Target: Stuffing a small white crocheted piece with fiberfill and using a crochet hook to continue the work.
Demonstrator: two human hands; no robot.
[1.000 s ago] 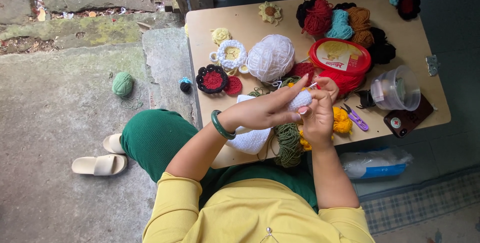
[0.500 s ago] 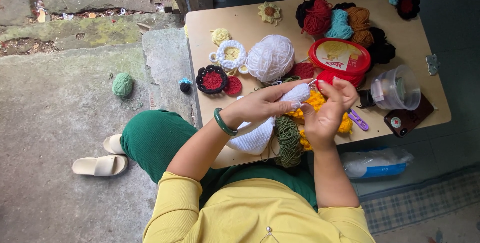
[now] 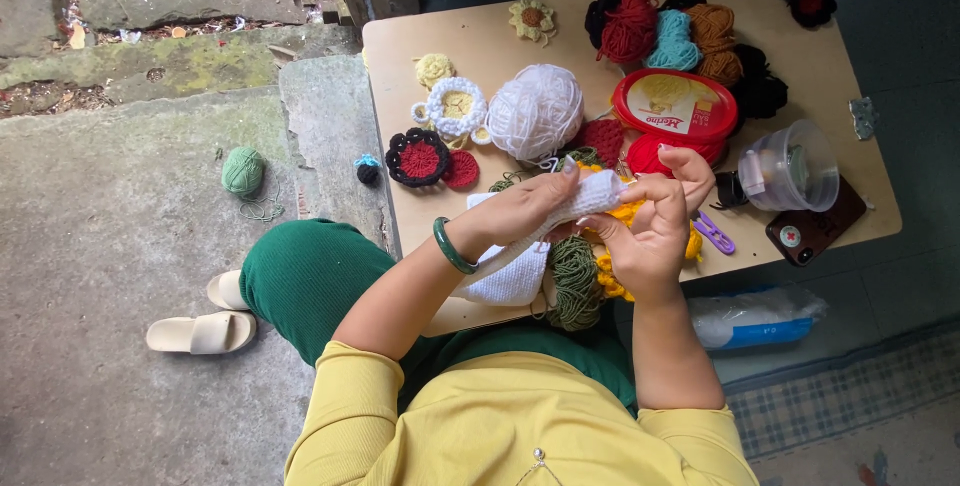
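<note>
My left hand (image 3: 525,208), with a green bangle on the wrist, grips a white crocheted piece (image 3: 512,271) that hangs down over the table's front edge. My right hand (image 3: 655,221) is closed around the upper end of the same white piece, just right of the left hand. Under both hands lie yellow yarn (image 3: 612,274) and a dark green yarn bundle (image 3: 574,284). A big white yarn ball (image 3: 536,111) rests on the table just beyond my hands. No hook or needle can be made out.
The wooden table (image 3: 830,71) holds a red-lidded round tub (image 3: 675,106), several coloured yarn balls (image 3: 672,36), crocheted flowers (image 3: 418,158), a clear plastic cup (image 3: 790,168), a phone (image 3: 815,228) and purple scissors (image 3: 714,234). A green yarn ball (image 3: 242,170) and sandals (image 3: 202,331) lie on the stone floor at left.
Both hands have shifted slightly lower and right with the white piece, and the right hand's fingers have curled tighter around its upper end.
</note>
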